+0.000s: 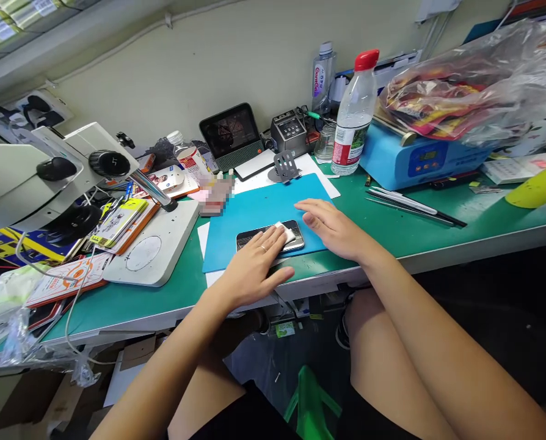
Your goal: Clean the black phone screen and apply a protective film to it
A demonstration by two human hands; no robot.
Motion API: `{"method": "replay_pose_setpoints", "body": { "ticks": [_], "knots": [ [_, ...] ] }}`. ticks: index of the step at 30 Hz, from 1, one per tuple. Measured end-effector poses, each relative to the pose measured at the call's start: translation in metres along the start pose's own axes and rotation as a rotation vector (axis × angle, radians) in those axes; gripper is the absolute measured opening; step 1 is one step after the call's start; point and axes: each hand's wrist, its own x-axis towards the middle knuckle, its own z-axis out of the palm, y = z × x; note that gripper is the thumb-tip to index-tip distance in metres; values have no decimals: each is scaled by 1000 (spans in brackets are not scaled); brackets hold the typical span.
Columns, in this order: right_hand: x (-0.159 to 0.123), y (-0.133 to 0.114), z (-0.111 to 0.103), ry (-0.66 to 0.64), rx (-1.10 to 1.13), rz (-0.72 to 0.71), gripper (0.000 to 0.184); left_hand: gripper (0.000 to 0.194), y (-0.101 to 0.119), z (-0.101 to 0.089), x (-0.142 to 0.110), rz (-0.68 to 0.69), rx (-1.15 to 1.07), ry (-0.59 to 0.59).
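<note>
A smartphone [295, 244] with a dark glossy face lies flat on the blue mat [273, 201]. My left hand [254, 263] rests across it, fingers stretched out and a ring on one of them. Under those fingertips a small white wipe [286, 232] is pressed against the phone's surface; part of the phone is hidden by the hand. My right hand [330, 229] hovers at the phone's right end, fingers extended and holding nothing. Whether it touches the mat I cannot tell.
A microscope [94, 162] on a white base stands left, beside stacked boxes. Behind the mat are a small screen [231, 134], a metal holder [286, 168] and a control unit [289, 131]. To the right are a red-capped bottle [350, 122], a blue machine [405, 162] and tweezers [414, 205].
</note>
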Motion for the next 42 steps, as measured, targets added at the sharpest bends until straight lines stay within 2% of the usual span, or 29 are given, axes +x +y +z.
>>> {"method": "replay_pose_setpoints", "body": {
  "ticks": [4,7,10,15,18,20,25,27,30,35,37,39,42],
  "knots": [
    [0,0,0,4,2,-11,72,77,28,8,32,25,1,16],
    [0,0,0,9,3,-1,71,78,35,8,37,14,2,23],
    [0,0,-1,6,-5,5,70,75,25,6,19,-64,28,38],
    [0,-1,-1,-3,-9,33,69,68,-3,3,-35,-199,85,84],
    [0,-2,-2,0,-21,40,68,70,-4,5,-48,-219,101,103],
    [1,-2,-1,8,-35,35,68,75,1,8,-41,-226,93,112],
    [4,-4,1,30,-78,42,66,80,22,16,7,-187,25,157],
    [5,-4,1,32,-87,51,67,81,28,17,19,-176,12,185],
    [5,-5,1,31,-90,65,68,78,29,16,13,-189,0,211],
    [5,-8,0,18,-88,98,67,69,7,11,-34,-284,6,218],
    [5,-8,-1,13,-81,108,66,68,0,10,-42,-313,19,218],
    [5,-8,-1,19,-74,106,65,70,-1,12,-36,-324,33,221],
    [4,-7,-1,37,-68,86,65,79,10,19,-5,-313,37,236]
  ]
}}
